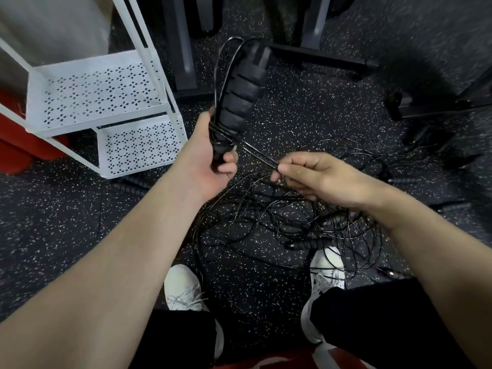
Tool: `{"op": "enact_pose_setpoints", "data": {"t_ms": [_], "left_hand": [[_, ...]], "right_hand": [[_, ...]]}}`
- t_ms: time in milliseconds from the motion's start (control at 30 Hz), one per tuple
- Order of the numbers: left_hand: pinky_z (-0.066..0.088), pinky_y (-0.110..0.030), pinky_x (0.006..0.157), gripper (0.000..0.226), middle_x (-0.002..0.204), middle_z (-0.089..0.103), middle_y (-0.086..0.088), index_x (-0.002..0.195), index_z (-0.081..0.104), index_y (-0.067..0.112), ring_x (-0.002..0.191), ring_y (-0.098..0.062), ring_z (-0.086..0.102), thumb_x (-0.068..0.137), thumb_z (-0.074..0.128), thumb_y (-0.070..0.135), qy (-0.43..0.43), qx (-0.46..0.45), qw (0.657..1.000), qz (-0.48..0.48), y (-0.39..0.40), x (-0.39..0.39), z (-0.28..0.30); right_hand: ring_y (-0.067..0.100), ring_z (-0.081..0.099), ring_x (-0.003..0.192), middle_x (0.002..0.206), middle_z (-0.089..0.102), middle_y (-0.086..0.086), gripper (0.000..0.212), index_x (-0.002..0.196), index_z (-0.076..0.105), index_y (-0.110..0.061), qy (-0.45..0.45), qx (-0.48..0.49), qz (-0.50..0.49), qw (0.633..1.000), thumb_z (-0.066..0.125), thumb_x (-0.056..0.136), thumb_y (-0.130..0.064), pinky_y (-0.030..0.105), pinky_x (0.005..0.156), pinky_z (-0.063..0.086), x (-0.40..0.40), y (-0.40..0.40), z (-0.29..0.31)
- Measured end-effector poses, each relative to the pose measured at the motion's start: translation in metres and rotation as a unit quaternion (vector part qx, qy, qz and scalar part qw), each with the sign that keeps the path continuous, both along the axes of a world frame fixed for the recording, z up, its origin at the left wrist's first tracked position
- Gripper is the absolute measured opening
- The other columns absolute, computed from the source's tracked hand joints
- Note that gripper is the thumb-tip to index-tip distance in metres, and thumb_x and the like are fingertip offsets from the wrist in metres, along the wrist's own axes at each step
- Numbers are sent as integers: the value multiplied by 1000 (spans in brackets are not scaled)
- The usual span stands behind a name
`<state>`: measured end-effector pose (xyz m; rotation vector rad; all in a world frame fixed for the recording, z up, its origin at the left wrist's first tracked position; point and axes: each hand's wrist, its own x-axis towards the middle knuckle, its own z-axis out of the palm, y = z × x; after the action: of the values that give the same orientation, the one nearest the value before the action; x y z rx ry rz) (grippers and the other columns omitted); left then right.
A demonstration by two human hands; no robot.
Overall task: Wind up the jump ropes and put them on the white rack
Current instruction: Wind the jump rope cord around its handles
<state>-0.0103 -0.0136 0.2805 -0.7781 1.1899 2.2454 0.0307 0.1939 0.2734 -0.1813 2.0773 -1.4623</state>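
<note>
My left hand (210, 158) grips the lower end of a pair of black ribbed jump rope handles (243, 89), held upright with thin black cord looped along them. A few strands of that cord (255, 153) run taut from the handles down to my right hand (316, 177), which pinches them between thumb and fingers. Below my hands a tangled pile of black jump ropes (287, 225) lies on the floor, with several more handles in it. The white rack (106, 97) with perforated shelves stands at the upper left, close to my left hand.
The floor is dark speckled rubber. Black metal equipment legs (319, 57) cross behind the handles, and a dark frame (431, 107) sits at the right. Two loose handles (133, 183) lie at the rack's foot. A red object (16, 145) is left of the rack. My white shoes (183, 288) stand below.
</note>
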Motion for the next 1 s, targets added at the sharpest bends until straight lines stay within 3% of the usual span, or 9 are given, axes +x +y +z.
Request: {"op": "enact_pose_setpoints", "data": {"t_ms": [200,367,467,567,600,633,700,800,1000], "left_hand": [[43,-22,44,20,68,52,2,107,59,37,51,-9,47,107,42,49,37,-81,976,-199,12,13,0],[44,-25,44,33,66,52,1,94,63,22,49,-11,43,104,48,50,63,-167,929,-323,10,15,2],[44,-26,47,41,63,54,1,90,64,18,53,-14,45,99,54,57,73,-179,907,-375,13,16,0],[52,-32,60,51,70,62,-1,101,67,11,62,-19,55,98,52,61,101,-194,881,-419,13,16,-2],[55,-34,68,55,75,66,-3,104,68,10,68,-21,60,99,50,61,113,-203,870,-435,12,15,-2],[55,-34,78,55,81,71,-4,107,70,12,76,-24,66,98,48,62,124,-213,858,-450,11,16,-1],[44,-35,103,48,98,75,1,110,71,27,93,-20,70,96,47,66,142,-252,832,-474,9,16,0],[32,-33,103,36,93,71,19,96,67,39,96,-1,57,96,43,67,185,-314,778,-512,10,17,-3],[39,-29,61,38,69,55,10,87,60,26,66,-11,52,99,48,60,264,-395,687,-550,14,17,-14]], "right_hand": [[4,30,42,46,38,-12,19,100,74,-25,69,91,-39,993,57,101,-35,16,42,26,-4,6,-6],[19,68,83,88,71,3,42,97,72,-18,78,115,9,990,63,83,-56,34,81,57,-3,6,1],[3,67,80,80,72,-6,23,90,63,-17,18,82,36,996,80,77,-25,9,78,50,-2,7,9],[0,56,59,94,72,17,52,98,47,-34,3,126,-62,990,67,84,13,2,64,41,12,19,29],[-3,56,54,84,69,27,27,115,58,18,10,129,-68,989,59,88,18,5,59,40,10,24,34],[-3,56,53,66,66,20,70,128,10,38,-17,121,-63,990,63,87,16,10,55,38,3,26,27],[15,60,66,61,60,7,45,91,62,24,-35,67,-25,997,81,69,-10,23,63,43,-2,27,19],[9,56,50,59,63,-5,32,71,64,-10,-97,72,-29,992,82,68,-36,21,53,47,-12,25,12],[11,44,42,55,52,-4,34,66,60,-21,-130,102,-64,984,79,76,-47,21,43,37,-10,13,5]]}}
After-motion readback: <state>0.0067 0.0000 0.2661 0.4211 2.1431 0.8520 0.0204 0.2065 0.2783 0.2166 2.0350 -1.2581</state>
